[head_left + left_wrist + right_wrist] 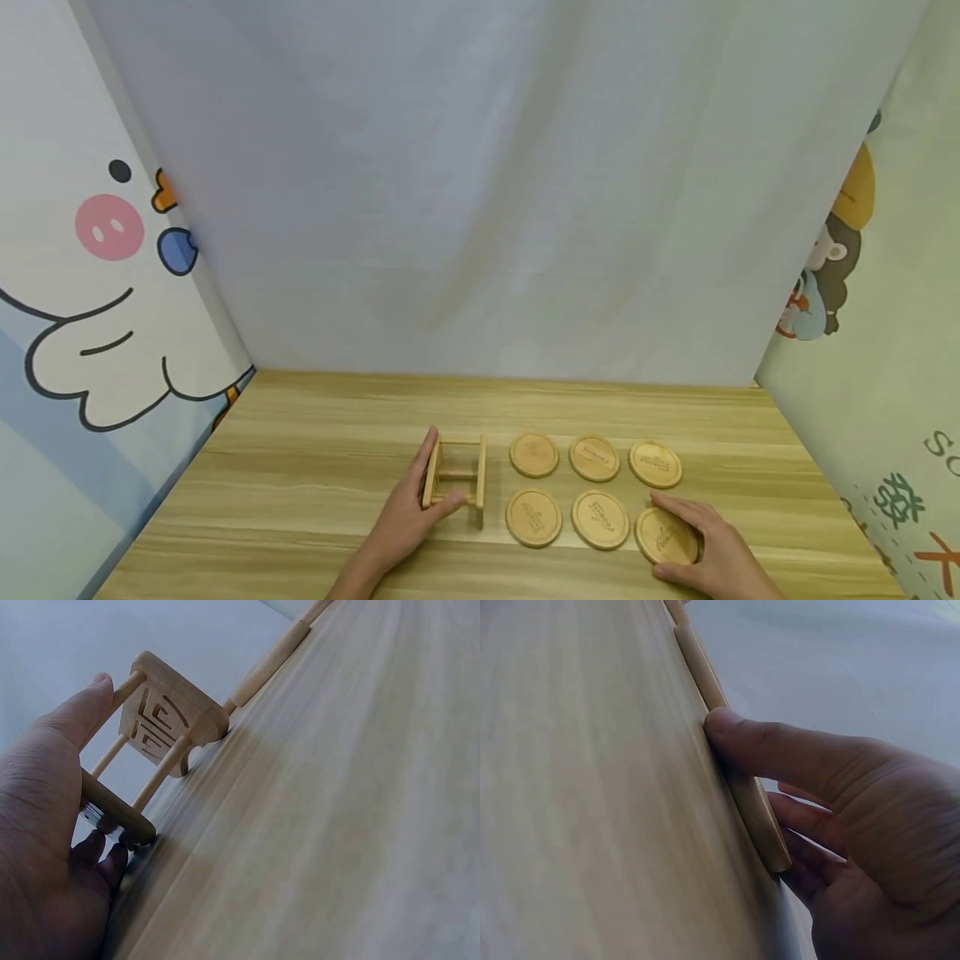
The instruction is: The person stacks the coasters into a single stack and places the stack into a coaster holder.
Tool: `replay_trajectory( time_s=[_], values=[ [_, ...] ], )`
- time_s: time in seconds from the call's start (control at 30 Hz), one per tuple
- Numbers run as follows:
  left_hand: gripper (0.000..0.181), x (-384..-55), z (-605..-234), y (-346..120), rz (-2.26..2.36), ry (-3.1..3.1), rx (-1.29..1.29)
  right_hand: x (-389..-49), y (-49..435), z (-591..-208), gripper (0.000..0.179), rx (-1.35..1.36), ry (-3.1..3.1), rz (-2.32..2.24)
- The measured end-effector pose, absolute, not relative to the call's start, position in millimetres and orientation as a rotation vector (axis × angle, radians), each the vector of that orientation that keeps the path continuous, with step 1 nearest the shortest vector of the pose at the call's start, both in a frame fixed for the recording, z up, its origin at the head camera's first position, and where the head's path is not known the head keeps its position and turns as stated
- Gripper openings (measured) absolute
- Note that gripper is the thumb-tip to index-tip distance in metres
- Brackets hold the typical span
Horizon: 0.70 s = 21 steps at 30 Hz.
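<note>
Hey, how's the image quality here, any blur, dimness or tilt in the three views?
Head view: fairly even light, though the wooden discs look too soft to read; left wrist view: dimmer, steeply tilted, rack fairly clear, tabletop smeared; right wrist view: also dim and tilted, tabletop blurred, dark shadow near the gripped disc.

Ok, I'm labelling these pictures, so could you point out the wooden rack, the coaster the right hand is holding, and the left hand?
Rack (457, 474): head view, on the bar between its two sides.
Coaster (666, 535): head view, on its upper face.
Left hand (405, 515): head view, on its back.
</note>
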State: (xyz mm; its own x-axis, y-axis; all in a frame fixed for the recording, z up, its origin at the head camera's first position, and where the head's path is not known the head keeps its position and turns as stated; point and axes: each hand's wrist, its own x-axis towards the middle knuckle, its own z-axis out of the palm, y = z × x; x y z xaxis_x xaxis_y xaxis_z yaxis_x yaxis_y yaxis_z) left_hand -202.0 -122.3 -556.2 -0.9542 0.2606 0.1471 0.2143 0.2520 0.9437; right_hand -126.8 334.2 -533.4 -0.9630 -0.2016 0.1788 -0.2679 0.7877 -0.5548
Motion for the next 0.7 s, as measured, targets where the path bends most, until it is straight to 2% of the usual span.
replay_trajectory(
  time_s=[0.7],
  values=[
    [0.105, -200, -553, -122, 1.849, 2.435, 0.447, -121, 327, -518, 0.091, 0.284, -2.834, 0.925]
  ],
)
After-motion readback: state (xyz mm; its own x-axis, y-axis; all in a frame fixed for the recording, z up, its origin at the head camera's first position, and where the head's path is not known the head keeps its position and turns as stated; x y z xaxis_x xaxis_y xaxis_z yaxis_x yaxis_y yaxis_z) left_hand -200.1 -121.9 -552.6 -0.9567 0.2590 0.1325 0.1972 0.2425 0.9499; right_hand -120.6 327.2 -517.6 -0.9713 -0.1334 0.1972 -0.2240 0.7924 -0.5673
